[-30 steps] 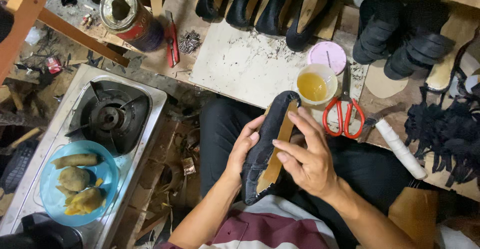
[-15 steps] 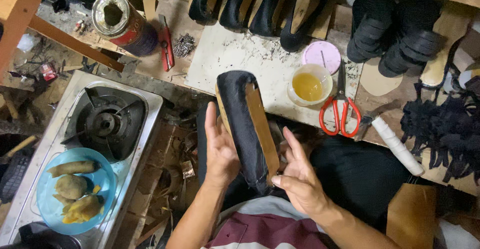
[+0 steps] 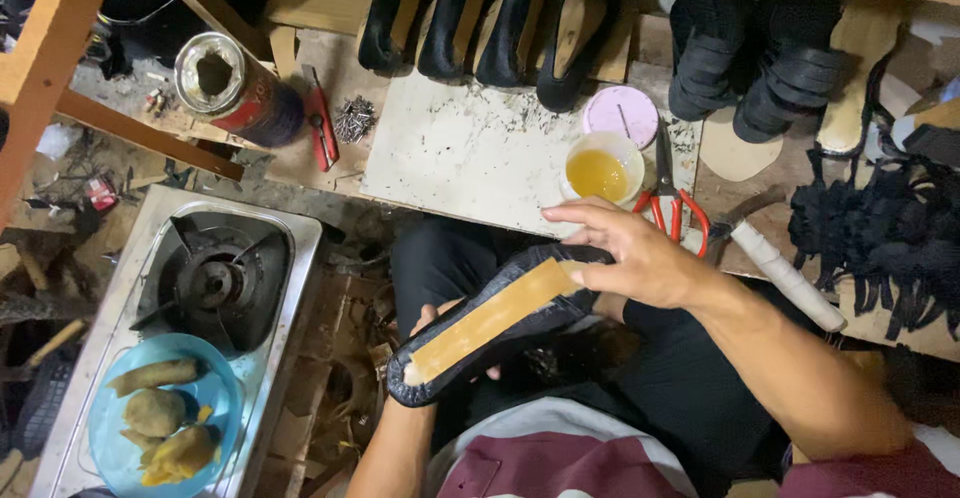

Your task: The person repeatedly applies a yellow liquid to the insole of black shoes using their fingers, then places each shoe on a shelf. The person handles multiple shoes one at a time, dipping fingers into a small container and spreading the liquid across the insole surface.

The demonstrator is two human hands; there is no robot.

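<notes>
I hold a black shoe upper with a tan insole over my lap, sole side up and lying slanted. My left hand supports it from below near the lower end; mostly its fingers show. My right hand grips the upper end, thumb on the tan insole, fingers spread above it. Just beyond my right hand stands a white cup of yellow glue on a pale work board.
Red-handled scissors, a pink lid and a white-handled tool lie by the cup. Black shoes line the back. At left are a tin can, a gas stove and a blue plate of food.
The shoe has been turned from upright along my lap to a slanted, nearly crosswise lie. My right hand has moved up to its far end; my left hand has slipped beneath it.
</notes>
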